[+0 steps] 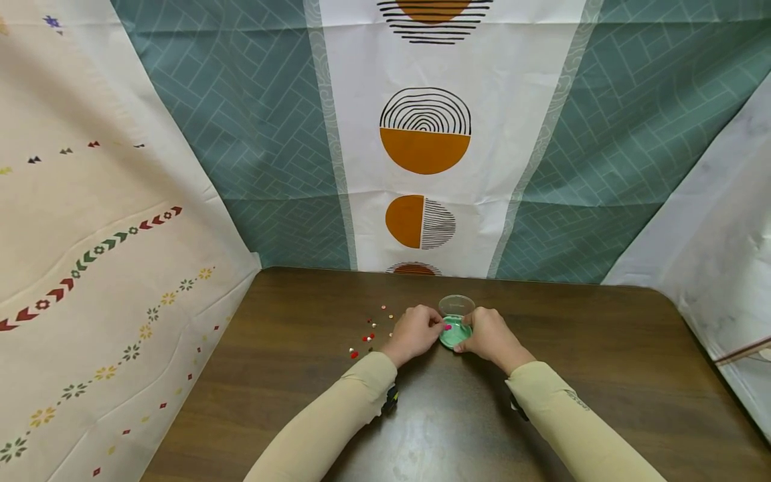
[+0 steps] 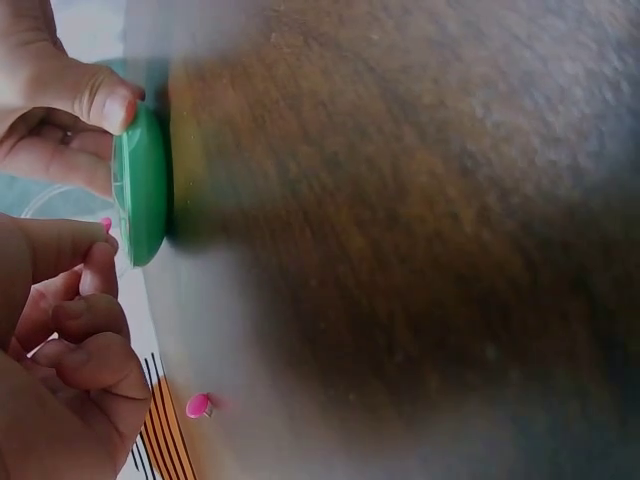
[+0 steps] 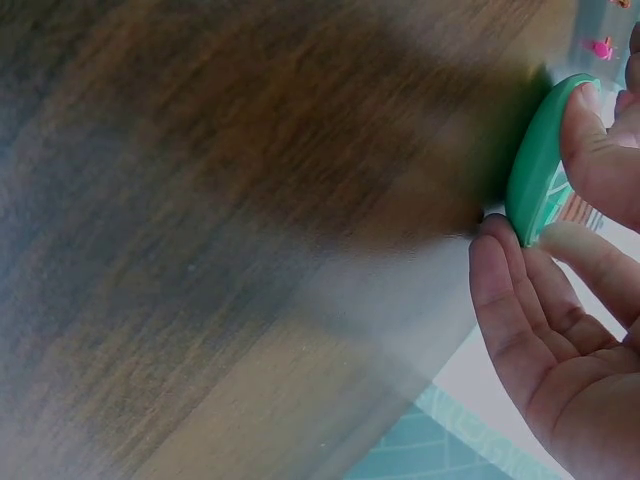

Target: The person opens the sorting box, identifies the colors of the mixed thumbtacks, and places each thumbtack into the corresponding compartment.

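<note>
A small round green case (image 1: 454, 334) with a clear lid (image 1: 456, 305) raised at its back stands on the table. My right hand (image 1: 489, 337) holds it at its right side, with the thumb (image 3: 588, 140) on the rim and fingers under the near edge. My left hand (image 1: 417, 331) is at the case's left side, pinching a tiny pink round-headed pin (image 2: 107, 226) between thumb and forefinger close to the rim. Another pink pin (image 2: 200, 405) with a metal shank lies on the table in the left wrist view. The case's contents are hard to make out.
Left of my left hand, several tiny red, white and gold pieces (image 1: 369, 339) lie scattered on the brown wooden table (image 1: 289, 335). A patterned cloth (image 1: 421, 227) hangs behind the table's back edge, and pale cloths hang at both sides.
</note>
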Tool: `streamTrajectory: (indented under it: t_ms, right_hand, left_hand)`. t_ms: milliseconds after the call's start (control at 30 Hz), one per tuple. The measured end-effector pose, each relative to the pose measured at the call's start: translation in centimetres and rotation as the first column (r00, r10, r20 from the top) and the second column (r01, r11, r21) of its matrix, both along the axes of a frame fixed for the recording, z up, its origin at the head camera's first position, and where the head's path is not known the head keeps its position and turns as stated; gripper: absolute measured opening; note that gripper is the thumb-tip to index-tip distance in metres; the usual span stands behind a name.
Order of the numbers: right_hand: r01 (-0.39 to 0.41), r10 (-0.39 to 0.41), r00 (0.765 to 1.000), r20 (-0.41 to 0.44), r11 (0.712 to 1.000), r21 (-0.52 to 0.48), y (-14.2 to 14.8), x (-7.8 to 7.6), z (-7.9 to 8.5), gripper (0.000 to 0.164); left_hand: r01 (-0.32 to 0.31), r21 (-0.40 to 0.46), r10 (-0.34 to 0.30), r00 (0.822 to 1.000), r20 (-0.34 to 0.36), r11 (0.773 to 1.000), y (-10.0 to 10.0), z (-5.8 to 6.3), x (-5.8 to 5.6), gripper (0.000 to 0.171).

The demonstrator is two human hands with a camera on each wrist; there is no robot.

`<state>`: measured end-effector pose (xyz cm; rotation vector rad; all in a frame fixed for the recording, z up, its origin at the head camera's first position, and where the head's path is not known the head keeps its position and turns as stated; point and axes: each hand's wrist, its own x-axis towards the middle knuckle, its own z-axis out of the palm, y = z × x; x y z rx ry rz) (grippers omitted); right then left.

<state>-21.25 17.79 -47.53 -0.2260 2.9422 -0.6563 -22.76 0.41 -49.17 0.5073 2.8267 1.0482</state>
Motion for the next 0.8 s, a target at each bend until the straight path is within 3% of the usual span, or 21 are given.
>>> streamTrajectory:
  t_ms: [800]
  right_hand:
    - [0.0,0.0,1.0,0.001,1.0,0.004,-0.06,0.09,-0.18,0.054]
  left_hand:
    - [-0.017,-0.008,0.017,1.0,-0.002,1.0,-0.22,-0.17,0.23,0.015]
